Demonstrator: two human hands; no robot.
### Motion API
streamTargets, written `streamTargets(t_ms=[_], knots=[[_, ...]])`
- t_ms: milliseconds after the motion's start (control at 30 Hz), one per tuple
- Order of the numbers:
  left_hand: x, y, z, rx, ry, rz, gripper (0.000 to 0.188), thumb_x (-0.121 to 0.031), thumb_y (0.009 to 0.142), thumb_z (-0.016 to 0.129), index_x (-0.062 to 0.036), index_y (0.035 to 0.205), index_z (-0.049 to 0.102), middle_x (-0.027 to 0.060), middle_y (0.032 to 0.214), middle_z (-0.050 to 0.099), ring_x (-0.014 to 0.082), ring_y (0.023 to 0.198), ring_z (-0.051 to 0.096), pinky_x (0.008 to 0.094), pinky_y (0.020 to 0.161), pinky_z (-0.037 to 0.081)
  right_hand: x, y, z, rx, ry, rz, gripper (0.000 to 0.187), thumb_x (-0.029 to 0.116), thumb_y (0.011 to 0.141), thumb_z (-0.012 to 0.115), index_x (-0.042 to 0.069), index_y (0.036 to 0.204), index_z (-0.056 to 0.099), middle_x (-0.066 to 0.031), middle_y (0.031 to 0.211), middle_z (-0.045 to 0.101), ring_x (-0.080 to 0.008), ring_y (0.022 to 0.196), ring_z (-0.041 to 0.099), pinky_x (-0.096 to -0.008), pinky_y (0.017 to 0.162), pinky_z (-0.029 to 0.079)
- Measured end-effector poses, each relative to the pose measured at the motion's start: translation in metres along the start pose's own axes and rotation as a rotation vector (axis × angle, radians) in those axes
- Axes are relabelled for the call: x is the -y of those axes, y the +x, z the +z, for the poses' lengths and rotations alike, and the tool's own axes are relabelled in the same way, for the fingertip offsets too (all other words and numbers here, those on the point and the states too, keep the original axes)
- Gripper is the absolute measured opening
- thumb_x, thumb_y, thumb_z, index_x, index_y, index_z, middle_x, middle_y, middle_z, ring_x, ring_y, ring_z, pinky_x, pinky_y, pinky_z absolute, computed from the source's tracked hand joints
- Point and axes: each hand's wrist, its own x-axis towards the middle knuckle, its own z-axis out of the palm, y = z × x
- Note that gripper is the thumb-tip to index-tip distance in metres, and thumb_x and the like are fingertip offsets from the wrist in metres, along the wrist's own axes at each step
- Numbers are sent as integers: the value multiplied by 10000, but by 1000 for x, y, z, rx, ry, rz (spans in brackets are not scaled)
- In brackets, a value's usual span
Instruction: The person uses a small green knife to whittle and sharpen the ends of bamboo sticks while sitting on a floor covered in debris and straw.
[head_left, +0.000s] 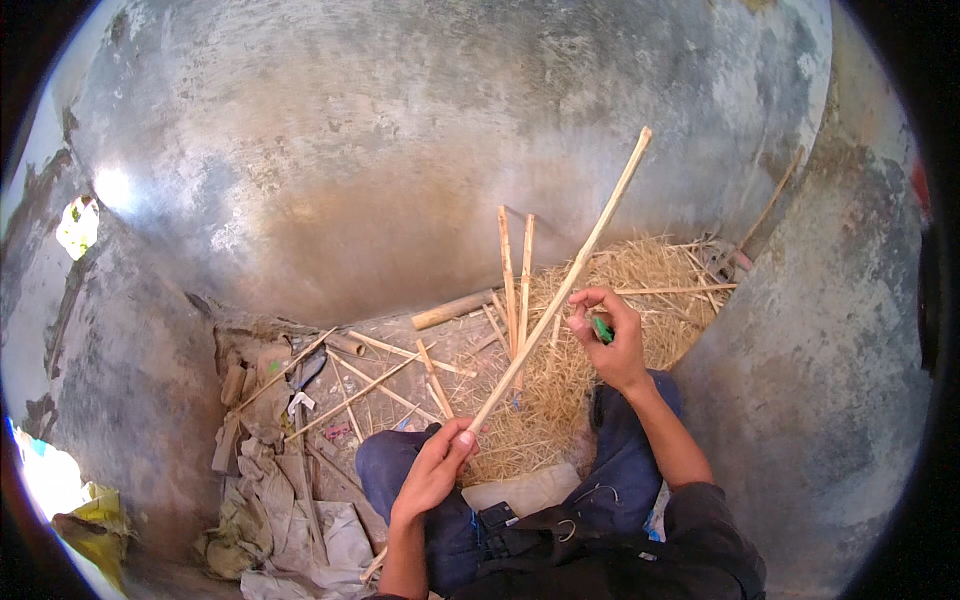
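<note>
A long pale bamboo stick [560,300] slants up and away to the right in front of me. My left hand [435,465] is closed round its lower part, thumb on top, above my left knee. Beside the stick's middle, my right hand [612,340] is raised with curled fingers. A small green object [602,330] shows in its grip; its kind is mostly hidden by the fingers. Another pale stick end [374,565] shows by my left forearm; I cannot tell whether it belongs to the held stick.
Straw-like shavings [545,430] cover the floor between my legs and to the right. Two upright sticks [507,260] stand ahead. Several loose sticks [350,400] and a bamboo tube [455,310] lie left and ahead. Crumpled cloth [310,540] lies at left. A grey wall [430,150] curves around.
</note>
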Motion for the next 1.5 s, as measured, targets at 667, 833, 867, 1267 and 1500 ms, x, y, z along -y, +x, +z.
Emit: streamTargets(t_ms=[667,833,867,1267,1500], knots=[[25,-13,-27,308,-158,-191,411,-314,1197,435,-2,1397,613,-1,837,567,77,646,513,233,624,462,0,-4,-1,49,521,319,346,167,1014,769,-22,1271,635,-79,1018,777,-118,932,705,-286,877,541],[19,-11,-30,289,50,-68,374,-221,1163,538,-1,1466,547,62,1087,691,124,963,671,279,900,548,10,-13,5,108,527,342,358,149,999,787,-27,1274,639,-86,1056,767,-128,969,707,-287,896,548],[13,-9,-28,272,81,-1,390,-200,1155,556,-2,1490,528,78,1158,707,132,1041,685,291,964,549,9,-17,6,127,530,346,361,148,998,790,-29,1275,641,-88,1067,765,-131,976,708,-287,902,550],[-57,32,15,324,-79,-144,365,-314,1189,468,-27,1370,602,30,960,675,90,784,602,229,688,466,30,-42,25,269,557,206,337,118,1011,767,-12,1304,663,-53,1125,731,-116,1032,681,-291,910,552],[-41,24,24,91,-37,-29,270,-311,1151,588,-52,1099,644,-38,804,572,31,720,469,221,610,359,25,-42,-11,171,406,108,378,287,1034,684,8,1270,590,-4,927,631,-84,846,593,-301,737,470]])
